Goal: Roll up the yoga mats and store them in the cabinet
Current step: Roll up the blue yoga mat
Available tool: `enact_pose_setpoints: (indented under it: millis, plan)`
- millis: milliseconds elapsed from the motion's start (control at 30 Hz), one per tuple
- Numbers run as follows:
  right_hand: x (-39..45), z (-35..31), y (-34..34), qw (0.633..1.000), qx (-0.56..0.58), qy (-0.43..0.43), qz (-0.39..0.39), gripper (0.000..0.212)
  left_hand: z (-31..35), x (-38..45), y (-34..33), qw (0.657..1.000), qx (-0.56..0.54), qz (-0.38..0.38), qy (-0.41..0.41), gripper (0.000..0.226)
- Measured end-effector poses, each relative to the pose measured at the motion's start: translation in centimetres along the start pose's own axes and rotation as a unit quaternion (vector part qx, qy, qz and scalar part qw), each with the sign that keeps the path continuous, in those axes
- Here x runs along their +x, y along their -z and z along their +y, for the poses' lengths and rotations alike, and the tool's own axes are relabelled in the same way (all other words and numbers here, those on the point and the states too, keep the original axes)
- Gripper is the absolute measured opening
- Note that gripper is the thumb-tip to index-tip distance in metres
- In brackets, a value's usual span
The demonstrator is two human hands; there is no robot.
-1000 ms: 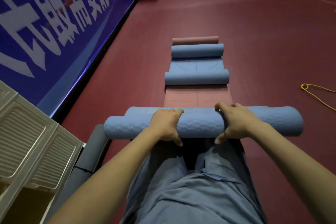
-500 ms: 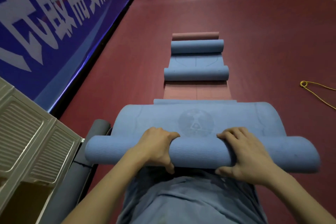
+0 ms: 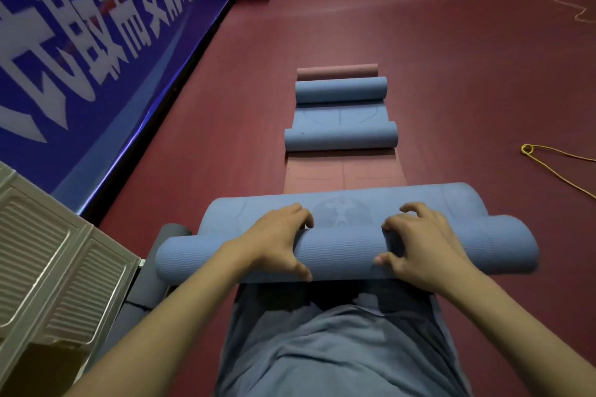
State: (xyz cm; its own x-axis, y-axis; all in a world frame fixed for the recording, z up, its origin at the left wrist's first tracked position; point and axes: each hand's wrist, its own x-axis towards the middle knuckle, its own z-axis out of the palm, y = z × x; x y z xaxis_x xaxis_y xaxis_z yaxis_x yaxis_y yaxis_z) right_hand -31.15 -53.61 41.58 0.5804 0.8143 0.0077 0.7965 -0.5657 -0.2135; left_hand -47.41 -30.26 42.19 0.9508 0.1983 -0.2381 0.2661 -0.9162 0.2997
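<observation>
A blue yoga mat [image 3: 345, 251] lies across the floor in front of my knees, partly rolled, with its flat printed part stretching away from me. My left hand [image 3: 277, 240] grips the roll left of centre, fingers over the top and thumb on the near side. My right hand [image 3: 419, 245] grips it right of centre the same way. Farther off, a pink mat [image 3: 343, 174] lies flat, with two blue rolls [image 3: 341, 138] [image 3: 341, 89] and a pink roll [image 3: 337, 71] beyond it. The beige cabinet [image 3: 54, 274] stands at my left.
A grey rolled mat [image 3: 154, 287] lies beside the cabinet at my left knee. A blue banner wall [image 3: 106, 42] runs along the left. A yellow cord [image 3: 554, 164] lies on the red floor [image 3: 451, 74] at the right.
The roll came back toward me and part of the mat unrolled, showing the printed face. Since half a second ago both hands have shifted forward over the top of the roll.
</observation>
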Motion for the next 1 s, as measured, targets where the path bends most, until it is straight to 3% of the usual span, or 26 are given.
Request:
enact_pose_setpoints:
  millis: [133,233,300,433,500,633,767,833,900,1000]
  plan:
    - [0.6,0.4,-0.3,1.000,0.025,-0.019,-0.007,0.055,1.1,-0.9,-0.6,0.994,0.107,0.024,0.018,0.073]
    - [1.3,0.2,-0.4,1.000,0.010,-0.011,-0.027,0.049,1.8,-0.8,-2.6,0.980,0.195,0.001,0.045,0.114]
    - [1.9,-0.1,-0.7,0.999,0.006,-0.014,-0.034,0.046,1.9,0.2,-3.5,0.977,0.202,0.009,0.070,0.129]
    - [3.3,0.1,-1.2,0.999,0.007,-0.022,-0.026,0.052,1.5,2.0,-2.0,0.986,0.146,0.025,0.073,0.102]
    - [4.0,0.0,-0.9,1.000,-0.004,-0.018,-0.016,0.067,1.2,2.3,-1.1,0.986,0.150,0.024,0.061,0.089]
    - [4.0,-0.4,-0.1,1.000,-0.015,-0.024,-0.004,0.075,1.4,2.1,0.0,0.984,0.170,0.019,0.053,0.076]
    - [1.3,0.4,0.1,0.997,0.023,0.007,-0.078,0.081,2.3,-0.2,-0.4,0.985,0.166,-0.025,0.043,0.075]
    - [-0.6,0.6,-0.4,0.992,-0.020,0.037,-0.116,0.093,2.6,-1.6,-1.5,0.986,0.157,-0.043,0.042,0.075]
    - [-2.0,0.7,-1.5,0.997,-0.009,0.054,-0.054,0.099,2.7,-2.4,-2.4,0.988,0.142,-0.036,0.043,0.074]
    - [-1.9,0.9,-2.7,0.986,0.084,0.064,0.129,0.075,2.2,-1.6,-1.8,0.993,0.100,-0.037,0.052,0.078]
